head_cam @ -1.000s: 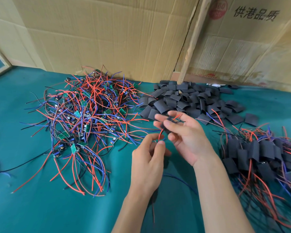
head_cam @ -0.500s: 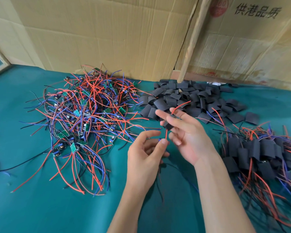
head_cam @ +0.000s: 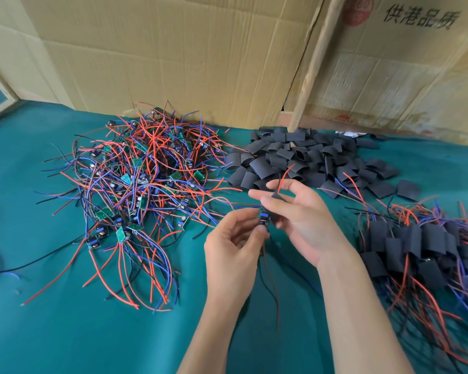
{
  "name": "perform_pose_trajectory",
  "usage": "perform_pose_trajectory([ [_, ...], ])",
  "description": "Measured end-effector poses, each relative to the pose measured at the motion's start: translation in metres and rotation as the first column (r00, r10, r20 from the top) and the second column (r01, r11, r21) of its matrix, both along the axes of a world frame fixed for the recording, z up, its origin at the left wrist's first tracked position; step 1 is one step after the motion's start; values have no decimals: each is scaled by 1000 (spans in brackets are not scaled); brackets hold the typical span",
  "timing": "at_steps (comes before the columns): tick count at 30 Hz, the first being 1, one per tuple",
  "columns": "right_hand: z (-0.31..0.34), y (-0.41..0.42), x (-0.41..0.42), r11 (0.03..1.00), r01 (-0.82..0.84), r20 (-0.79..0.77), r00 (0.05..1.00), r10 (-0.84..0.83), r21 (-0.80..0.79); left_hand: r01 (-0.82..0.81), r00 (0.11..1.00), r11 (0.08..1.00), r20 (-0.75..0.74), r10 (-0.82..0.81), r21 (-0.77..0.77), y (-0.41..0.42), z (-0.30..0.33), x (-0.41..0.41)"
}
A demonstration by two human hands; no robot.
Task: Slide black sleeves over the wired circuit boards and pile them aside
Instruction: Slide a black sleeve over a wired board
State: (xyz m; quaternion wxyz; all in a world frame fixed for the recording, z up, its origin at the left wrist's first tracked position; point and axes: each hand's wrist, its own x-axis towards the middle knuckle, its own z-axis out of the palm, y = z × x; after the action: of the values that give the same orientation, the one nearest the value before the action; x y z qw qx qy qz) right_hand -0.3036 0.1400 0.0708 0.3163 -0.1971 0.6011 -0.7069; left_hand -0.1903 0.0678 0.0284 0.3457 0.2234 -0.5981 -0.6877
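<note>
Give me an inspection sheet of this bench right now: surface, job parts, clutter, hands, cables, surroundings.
Surface: green cloth covering the table.
Job's things: pile of bare boards at left; loose sleeves behind the hands; finished pile at right.
Clutter: nothing seen.
Hands: left hand pinches a small board from below; right hand holds a black sleeve over the board's top.
Cables: a red wire sticks out above the sleeve; dark wires hang below.
Surroundings: cardboard sheets standing behind, and a wooden stick.
</note>
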Motion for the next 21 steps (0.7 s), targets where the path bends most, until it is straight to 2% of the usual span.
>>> perform_pose_trajectory([
  [3, -2, 2, -2, 997, -35, -90, 995, 41, 69, 4, 1000, 1000, 18, -3, -20, 0, -1, 0],
  [5, -3, 2, -4, 996, -53, -95, 994, 60, 77, 19, 1000, 999, 24, -18, -44, 0, 0, 0],
  [11, -3, 12, -8, 963, -226, 128, 961, 245, -146, 15, 999, 997, -40, -13, 71, -1, 1, 0],
  [14, -4, 24, -13, 937, -290, 104, 944, 314, -193, 47, 997, 991, -64, -39, 128, -4, 1, 2],
  [21, -5, 23, -13, 961, -241, 42, 968, 249, -138, 95, 993, 986, -84, -84, 139, -7, 0, 2],
])
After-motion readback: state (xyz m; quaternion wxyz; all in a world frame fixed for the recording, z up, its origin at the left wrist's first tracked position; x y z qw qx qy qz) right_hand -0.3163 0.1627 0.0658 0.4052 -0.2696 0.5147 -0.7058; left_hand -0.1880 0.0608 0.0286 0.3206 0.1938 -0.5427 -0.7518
